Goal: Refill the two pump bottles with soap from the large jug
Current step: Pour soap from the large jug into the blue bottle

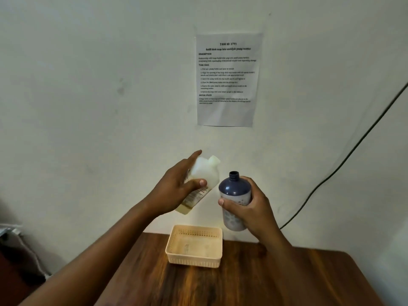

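- Head view: the left hand (176,191) is wrapped around a translucent white plastic soap jug (202,182), thumb pressed across its front and index finger stretched up along its far side.
- The jug is held in the air above the table, tilted so its uncapped white neck points up and to the right; yellowish liquid sits in its lower left end, and a printed label runs along its side.
- The right hand (249,208) is closed around a dark blue round-shouldered plastic pump bottle (235,195), thumb on the near left of the body and fingers curled round the right side.
- This blue bottle stands roughly upright in the air, just right of the jug; its threaded neck is open, with no pump head on it. The jug's mouth is above and to the left of the bottle's neck, and the two openings are apart.
- Below both hands, a pale cream perforated plastic basket (217,257) sits at the far edge of the brown wooden table (265,283), close against the wall; nothing is inside it.
- On the white wall (88,85) behind, a printed white paper sheet (228,111) hangs above the hands.
- A black cable (344,160) runs diagonally down the wall on the right.
- A second pump bottle is out of sight in this view.
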Demonstrator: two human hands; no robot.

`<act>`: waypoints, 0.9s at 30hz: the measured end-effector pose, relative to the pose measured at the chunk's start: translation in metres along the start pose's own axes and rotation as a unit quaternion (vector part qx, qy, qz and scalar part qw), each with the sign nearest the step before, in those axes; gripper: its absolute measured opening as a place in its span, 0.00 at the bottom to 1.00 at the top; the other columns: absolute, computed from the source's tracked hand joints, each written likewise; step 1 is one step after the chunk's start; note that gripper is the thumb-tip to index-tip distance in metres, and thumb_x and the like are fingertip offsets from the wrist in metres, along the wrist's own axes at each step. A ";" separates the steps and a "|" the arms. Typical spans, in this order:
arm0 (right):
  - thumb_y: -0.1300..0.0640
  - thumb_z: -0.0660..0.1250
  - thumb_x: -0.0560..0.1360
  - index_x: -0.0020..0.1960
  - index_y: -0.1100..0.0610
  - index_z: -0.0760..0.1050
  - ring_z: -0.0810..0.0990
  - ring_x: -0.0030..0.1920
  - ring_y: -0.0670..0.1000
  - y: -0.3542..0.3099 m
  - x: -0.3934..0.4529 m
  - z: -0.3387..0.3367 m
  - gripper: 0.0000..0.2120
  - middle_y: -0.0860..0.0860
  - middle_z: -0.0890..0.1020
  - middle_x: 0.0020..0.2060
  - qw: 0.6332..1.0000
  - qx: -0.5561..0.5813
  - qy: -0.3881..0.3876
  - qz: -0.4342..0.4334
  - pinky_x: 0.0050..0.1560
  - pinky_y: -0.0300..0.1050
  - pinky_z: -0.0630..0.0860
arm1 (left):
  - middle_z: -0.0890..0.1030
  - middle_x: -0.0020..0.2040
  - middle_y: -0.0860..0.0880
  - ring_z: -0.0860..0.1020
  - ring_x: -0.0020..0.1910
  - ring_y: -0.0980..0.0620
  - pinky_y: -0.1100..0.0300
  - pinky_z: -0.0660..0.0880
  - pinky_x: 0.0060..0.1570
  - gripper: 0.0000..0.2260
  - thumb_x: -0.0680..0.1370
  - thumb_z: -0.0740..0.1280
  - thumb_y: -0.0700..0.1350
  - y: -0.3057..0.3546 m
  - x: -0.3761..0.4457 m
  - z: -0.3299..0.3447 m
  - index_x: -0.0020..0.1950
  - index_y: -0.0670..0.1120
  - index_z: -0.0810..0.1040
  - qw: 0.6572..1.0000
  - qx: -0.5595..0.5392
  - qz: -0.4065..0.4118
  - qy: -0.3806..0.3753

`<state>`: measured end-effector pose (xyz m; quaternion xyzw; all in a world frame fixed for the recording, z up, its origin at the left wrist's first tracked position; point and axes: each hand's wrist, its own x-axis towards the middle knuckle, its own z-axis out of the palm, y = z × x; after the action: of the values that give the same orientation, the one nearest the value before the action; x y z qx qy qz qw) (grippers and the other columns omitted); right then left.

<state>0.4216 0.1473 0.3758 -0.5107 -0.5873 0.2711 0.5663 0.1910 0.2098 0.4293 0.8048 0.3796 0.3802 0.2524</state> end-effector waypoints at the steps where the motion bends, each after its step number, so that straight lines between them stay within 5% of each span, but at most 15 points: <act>1: 0.34 0.79 0.58 0.63 0.40 0.72 0.80 0.53 0.39 -0.004 0.001 -0.003 0.36 0.35 0.80 0.53 1.000 -0.004 0.000 -0.002 0.44 0.35 0.80 | 0.75 0.68 0.56 0.77 0.63 0.56 0.62 0.76 0.60 0.33 0.81 0.70 0.53 0.005 0.003 -0.003 0.83 0.60 0.59 1.000 0.003 0.006 -0.008; 10: 0.38 0.80 0.63 0.65 0.42 0.72 0.81 0.53 0.46 -0.020 0.006 -0.020 0.34 0.41 0.80 0.55 1.000 -0.011 0.000 -0.008 0.47 0.41 0.82 | 0.76 0.65 0.56 0.76 0.61 0.63 0.67 0.74 0.59 0.31 0.81 0.70 0.52 0.037 0.016 -0.016 0.82 0.59 0.61 0.997 0.044 0.055 -0.044; 20: 0.36 0.77 0.62 0.63 0.42 0.71 0.81 0.52 0.46 -0.026 0.007 -0.029 0.34 0.40 0.79 0.55 1.000 -0.025 0.006 -0.017 0.43 0.34 0.80 | 0.77 0.69 0.51 0.76 0.66 0.52 0.54 0.74 0.68 0.31 0.81 0.70 0.49 0.062 0.025 -0.021 0.83 0.53 0.63 0.988 0.095 0.089 -0.086; 27: 0.40 0.80 0.64 0.64 0.43 0.72 0.81 0.52 0.45 -0.027 0.008 -0.036 0.32 0.41 0.81 0.54 0.999 -0.020 0.006 -0.025 0.45 0.37 0.81 | 0.76 0.66 0.55 0.75 0.61 0.59 0.71 0.71 0.59 0.31 0.82 0.69 0.51 0.070 0.034 -0.025 0.83 0.57 0.62 0.981 0.134 0.089 -0.109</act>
<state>0.4490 0.1360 0.4107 -0.5085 -0.6017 0.2427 0.5661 0.2143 0.1989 0.5064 0.8985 0.3245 0.2563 0.1472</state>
